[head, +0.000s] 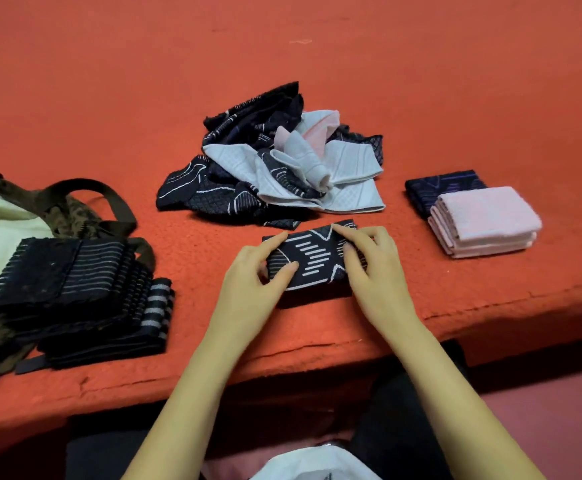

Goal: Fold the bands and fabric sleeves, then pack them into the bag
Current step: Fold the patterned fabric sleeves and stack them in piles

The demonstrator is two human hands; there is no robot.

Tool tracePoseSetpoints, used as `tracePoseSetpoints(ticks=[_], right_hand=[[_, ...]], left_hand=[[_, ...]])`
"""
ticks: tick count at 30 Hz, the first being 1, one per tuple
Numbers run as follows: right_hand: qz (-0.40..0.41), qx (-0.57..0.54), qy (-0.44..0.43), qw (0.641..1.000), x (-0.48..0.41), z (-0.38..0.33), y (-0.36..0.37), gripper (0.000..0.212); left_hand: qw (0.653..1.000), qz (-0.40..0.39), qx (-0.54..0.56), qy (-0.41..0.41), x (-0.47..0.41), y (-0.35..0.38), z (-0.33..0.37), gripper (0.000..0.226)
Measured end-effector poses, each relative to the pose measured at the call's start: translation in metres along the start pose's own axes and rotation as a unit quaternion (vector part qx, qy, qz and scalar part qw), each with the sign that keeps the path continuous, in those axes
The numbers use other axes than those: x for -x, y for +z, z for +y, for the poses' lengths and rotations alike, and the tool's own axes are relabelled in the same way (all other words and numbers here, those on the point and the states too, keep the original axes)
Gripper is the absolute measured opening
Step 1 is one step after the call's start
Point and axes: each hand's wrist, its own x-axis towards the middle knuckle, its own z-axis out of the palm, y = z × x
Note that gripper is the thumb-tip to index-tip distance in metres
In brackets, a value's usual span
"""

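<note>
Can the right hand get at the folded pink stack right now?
Probably yes, once it lets go: the right hand pinches the dark sleeve, and only bare red surface lies between it and the pink stack.

A: What is shown of the room?
B: A raised surface covered in rough orange-red cloth is seen filling most of the view, evenly lit.
A: And lower down?
B: Its front edge is seen cracked and worn, with deep shadow cast beneath; a duller pink-red floor is glimpsed at lower right.

Indoor work spot: red felt-covered table
</note>
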Motion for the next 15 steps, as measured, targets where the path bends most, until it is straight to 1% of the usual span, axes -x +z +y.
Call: tracePoseSetpoints(ticks=[3,8,12,15], right_hand=[[0.037,-0.019,0.027,0.999,0.013,0.022,-0.042,0.035],[0.095,-0.007,0.073,0.993,0.031,0.064,-0.103,0.033],[0.126,0.017,0.097,0.987,0.036,0.094,-0.139,0.032],[0.141,0.026,0.118,0.983,0.034,0.112,-0.156,0.033]], left_hand=[[0.997,-0.063,0.043,0.005,0.003,0.033,0.029,0.038],[0.986,-0.160,0.035,0.033,-0.002,0.095,0.068,0.038],[0.976,-0.208,0.020,0.058,-0.005,0.138,0.091,0.043],[0.972,-0.223,0.008,0.070,-0.007,0.163,0.101,0.045]])
